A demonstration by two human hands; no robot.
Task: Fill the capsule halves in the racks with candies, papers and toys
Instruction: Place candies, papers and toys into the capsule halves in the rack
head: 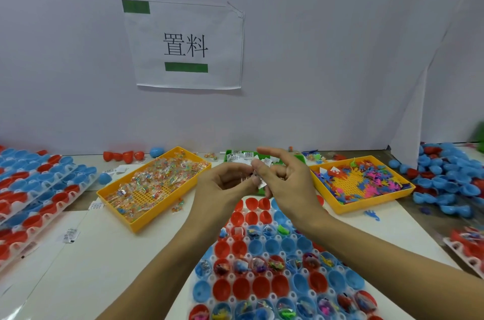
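Note:
A white rack [230,256] of red and blue capsule halves lies in front of me, some rows holding candies, papers and toys, others bare. Above its far end my left hand [222,183] is curled around a small bunch of items, and my right hand [285,183] pinches a small white paper [262,184] at the left hand's fingertips, its index finger stretched out. Behind the hands stands a green tray [237,153] of folded papers. A yellow tray [154,186] of wrapped candies is at the left, a yellow tray [361,183] of coloured toys at the right.
Stacked racks of capsule halves [34,188] fill the left side. A heap of loose blue and red halves [450,180] lies at the right, with another rack [468,243] at the right edge. Loose red halves [123,156] and stray papers [70,236] dot the table. A labelled wall stands behind.

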